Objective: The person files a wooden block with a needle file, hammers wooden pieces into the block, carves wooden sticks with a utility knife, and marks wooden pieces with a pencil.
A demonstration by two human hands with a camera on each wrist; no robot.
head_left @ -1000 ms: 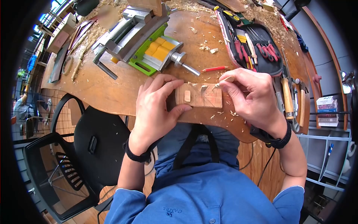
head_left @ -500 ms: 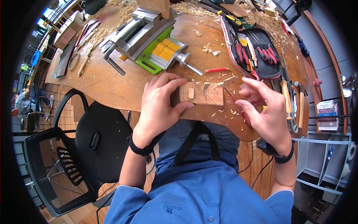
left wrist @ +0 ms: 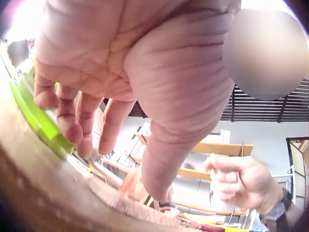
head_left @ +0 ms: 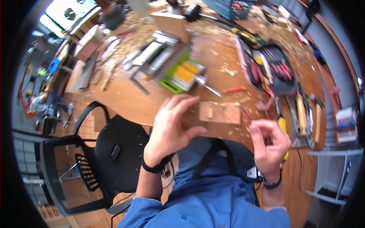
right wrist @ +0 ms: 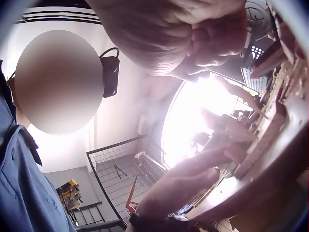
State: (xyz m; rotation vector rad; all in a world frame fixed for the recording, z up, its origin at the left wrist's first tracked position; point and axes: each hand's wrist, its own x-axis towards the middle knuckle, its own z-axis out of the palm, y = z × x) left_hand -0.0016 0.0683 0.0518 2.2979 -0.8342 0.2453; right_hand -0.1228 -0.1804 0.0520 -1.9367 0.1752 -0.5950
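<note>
A flat wooden block (head_left: 220, 118) with a small pale wood piece (head_left: 210, 113) on it lies near the table's front edge. Beside its left end is the left hand (head_left: 171, 125), fingers extended and thumb spread; contact with the block is unclear. To the block's lower right, the right hand (head_left: 270, 143) is raised, its fingers curled and nothing visible in them. The left wrist view shows the left palm (left wrist: 120, 63) close up and the curled right hand (left wrist: 246, 186) beyond. A thin wood piece (head_left: 243, 100) rests by the block's upper right corner.
A vise (head_left: 156, 57) with a green and yellow base (head_left: 185, 72) stands behind the left hand. A red pencil (head_left: 234, 89) and an opened tool case (head_left: 279, 81) lie behind the block. Wooden-handled tools (head_left: 302, 114) are at the right, a black chair (head_left: 121, 152) at the left.
The right hand has let go of the thin wood piece, moved away from the block towards the body and curled its fingers. The left hand's fingers have loosened beside the block. The head view has shifted.
</note>
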